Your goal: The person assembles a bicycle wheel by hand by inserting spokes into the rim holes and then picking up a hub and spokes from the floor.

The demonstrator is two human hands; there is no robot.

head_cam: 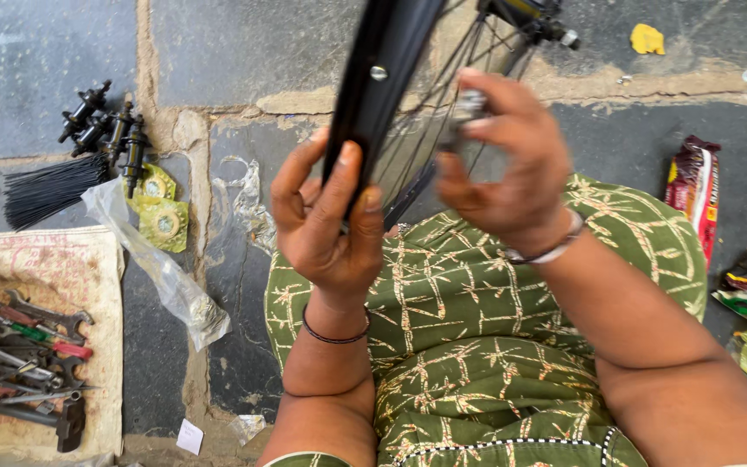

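Above a green-clad lap, one black wheel rim, left hand gripping it, right hand pinching spokes, four hubs nearby

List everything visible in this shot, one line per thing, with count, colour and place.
wheel rim: one, black, top centre, held upright over the lap
spokes: many, thin, dark, inside the rim
hubs: about four, black, upper left on the stone floor
loose spoke bundle: one, black, left, beside the hubs
round packets: two or three, yellow-green, below the hubs
plastic bag: one, clear, left of centre
spanners and tools: a pile, grey, red, green, on a sack lower left
wrappers: several, multicoloured, right edge
left hand: grip around the rim
right hand: fingers at the spokes
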